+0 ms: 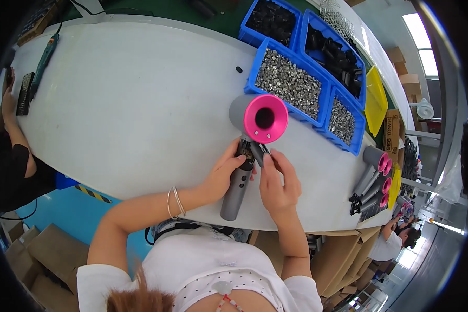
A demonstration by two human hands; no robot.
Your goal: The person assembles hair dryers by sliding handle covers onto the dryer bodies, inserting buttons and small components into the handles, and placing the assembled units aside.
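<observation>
A grey hair dryer with a pink ring around its round head stands tilted over the near part of the white table. My left hand is closed around the upper handle, its thumb beside a gap in the casing where inner parts show. My right hand pinches a slim dark grey cover piece at the right side of the dryer's neck. Whether that piece touches the handle, I cannot tell. Two small shiny screws show on the lower pink ring.
Blue bins of small metal parts and black pieces stand at the far right. Several grey-pink hair dryers lie at the right edge. A teal electric screwdriver lies far left, near a co-worker's arm. One small black piece lies near the bins.
</observation>
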